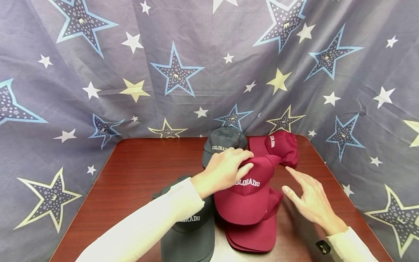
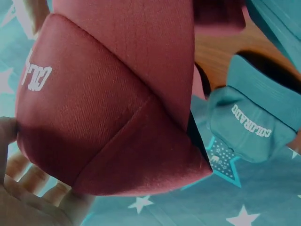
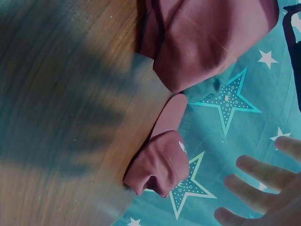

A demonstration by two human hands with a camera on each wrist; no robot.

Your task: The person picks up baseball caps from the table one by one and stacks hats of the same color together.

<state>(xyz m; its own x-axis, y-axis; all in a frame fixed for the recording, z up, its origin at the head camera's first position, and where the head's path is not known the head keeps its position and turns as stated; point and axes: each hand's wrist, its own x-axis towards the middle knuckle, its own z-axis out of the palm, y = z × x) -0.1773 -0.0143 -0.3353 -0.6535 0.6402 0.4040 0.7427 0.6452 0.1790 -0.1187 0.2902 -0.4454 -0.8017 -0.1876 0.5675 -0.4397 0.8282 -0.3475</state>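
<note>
My left hand [image 1: 222, 171] grips the crown of a maroon baseball cap [image 1: 243, 202] with white COLORADO lettering, its brim toward me. In the left wrist view the held cap [image 2: 94, 103] fills much of the picture. It overlaps more maroon caps [image 1: 253, 236], whose stacked brims show below it. My right hand [image 1: 309, 196] is just right of the held cap, fingers spread and nothing in them. A dark grey cap [image 1: 188, 242] lies left of the maroon ones, partly hidden under my left sleeve.
Toward the back of the brown table [image 1: 137, 171] sit another dark grey cap [image 1: 226, 138] and a maroon cap [image 1: 284, 149] turned sideways. A star-patterned curtain [image 1: 203, 54] hangs behind the table and along both sides.
</note>
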